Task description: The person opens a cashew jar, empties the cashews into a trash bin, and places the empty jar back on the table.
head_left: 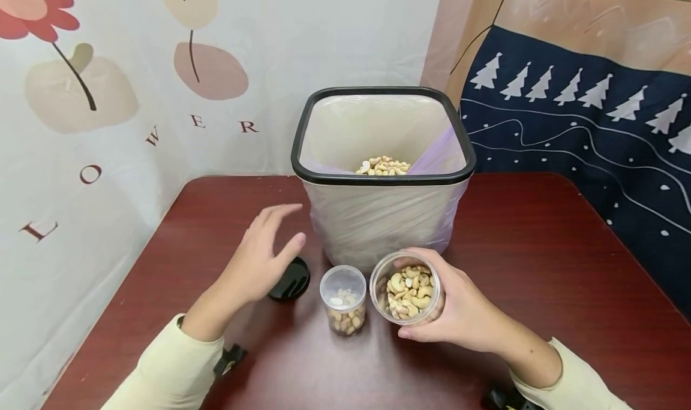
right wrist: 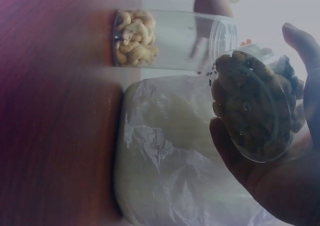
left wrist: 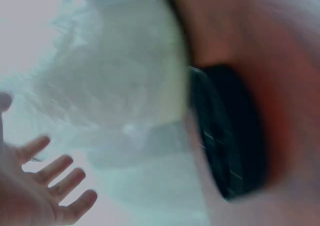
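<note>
My right hand [head_left: 459, 305] grips a clear plastic jar [head_left: 379, 290] of cashews [head_left: 410, 291] by its side, off the table. Its mouth faces up toward the head camera, and the right wrist view shows the jar's round bottom [right wrist: 250, 105]. Just left of it stands a second clear jar [head_left: 344, 290], upright on the table with cashews [right wrist: 136, 38] in its lower part. My left hand [head_left: 259, 260] is held with fingers extended and thumb apart, holding nothing. Under and beside that hand lies a round black lid [head_left: 291, 279], also large in the blurred left wrist view.
Behind the jars stands a bin [head_left: 378, 224] with a black rim [head_left: 383, 179] and a thin plastic liner. More cashews [head_left: 384, 166] lie inside it. The dark red table [head_left: 540, 266] extends to both sides, with printed cloths [head_left: 324, 38] hanging behind.
</note>
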{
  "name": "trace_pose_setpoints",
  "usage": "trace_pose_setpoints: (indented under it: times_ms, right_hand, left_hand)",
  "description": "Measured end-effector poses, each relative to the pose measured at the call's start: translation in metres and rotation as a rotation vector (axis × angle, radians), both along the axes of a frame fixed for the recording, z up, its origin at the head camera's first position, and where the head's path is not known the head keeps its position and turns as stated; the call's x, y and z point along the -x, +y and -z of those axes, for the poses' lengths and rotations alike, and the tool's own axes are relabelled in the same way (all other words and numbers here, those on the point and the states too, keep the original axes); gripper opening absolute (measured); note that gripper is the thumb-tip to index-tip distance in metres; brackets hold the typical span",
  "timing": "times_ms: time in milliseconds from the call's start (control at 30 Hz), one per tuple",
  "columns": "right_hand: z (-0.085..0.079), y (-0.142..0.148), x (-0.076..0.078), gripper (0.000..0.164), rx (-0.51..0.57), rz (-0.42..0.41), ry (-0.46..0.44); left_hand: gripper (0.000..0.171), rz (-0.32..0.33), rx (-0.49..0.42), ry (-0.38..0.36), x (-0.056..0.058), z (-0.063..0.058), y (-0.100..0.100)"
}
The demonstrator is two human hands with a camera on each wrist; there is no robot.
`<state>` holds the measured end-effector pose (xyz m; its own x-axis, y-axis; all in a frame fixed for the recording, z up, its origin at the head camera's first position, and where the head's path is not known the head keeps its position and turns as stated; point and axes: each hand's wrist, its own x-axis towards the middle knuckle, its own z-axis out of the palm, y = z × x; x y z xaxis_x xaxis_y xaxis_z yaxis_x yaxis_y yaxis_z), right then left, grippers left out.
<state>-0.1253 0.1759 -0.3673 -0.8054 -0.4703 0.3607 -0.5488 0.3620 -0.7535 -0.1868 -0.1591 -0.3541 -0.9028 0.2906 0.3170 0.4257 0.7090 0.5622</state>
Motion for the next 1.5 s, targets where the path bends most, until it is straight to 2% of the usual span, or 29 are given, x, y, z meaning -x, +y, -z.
trace_pose_setpoints:
  times_ms: [167, 267, 367, 467, 567, 667, 733, 900, 1100, 1367, 1500]
  right_hand:
    - [0.001, -0.002, 0.001, 0.098, 0.002, -0.002, -0.005]
    - [0.001, -0.002, 0.001, 0.097, 0.0, -0.004, -0.006]
    - [0.002, -0.002, 0.0, 0.097, -0.001, 0.0, -0.008]
    - [0.002, -0.001, 0.0, 0.097, -0.003, 0.003, -0.004]
    - [0.003, -0.001, 0.0, 0.097, -0.003, -0.001, -0.005]
    - [0.003, -0.002, 0.001, 0.096, -0.002, -0.005, -0.012]
    - [0.003, -0.002, 0.001, 0.096, -0.003, -0.003, -0.014]
    - [0.004, -0.001, 0.002, 0.096, 0.001, 0.002, -0.014]
    - [0.004, 0.0, 0.001, 0.092, 0.014, 0.012, -0.004]
    - [0.0, -0.001, 0.004, 0.096, 0.012, 0.009, -0.007]
    - [-0.002, 0.002, 0.002, 0.096, 0.012, 0.018, -0.006]
  left_hand:
    - [0.053, -0.042, -0.234, 0.1, 0.006, -0.018, 0.014]
    - [0.058, -0.034, -0.381, 0.165, 0.008, -0.028, 0.026]
    - [0.07, -0.008, -0.516, 0.219, 0.012, -0.04, 0.042]
    - [0.078, 0.009, -0.622, 0.238, 0.016, -0.051, 0.057]
    - [0.071, 0.024, -0.687, 0.242, 0.018, -0.059, 0.067]
    - [0.064, 0.039, -0.711, 0.271, 0.021, -0.062, 0.072]
    - [0.063, 0.038, -0.695, 0.295, 0.022, -0.063, 0.075]
    - [0.072, 0.017, -0.661, 0.328, 0.025, -0.065, 0.08]
    - [0.071, 0.0, -0.648, 0.356, 0.028, -0.06, 0.082]
    - [0.077, -0.013, -0.689, 0.366, 0.029, -0.055, 0.079]
    - [0.078, 0.0, -0.701, 0.387, 0.033, -0.052, 0.083]
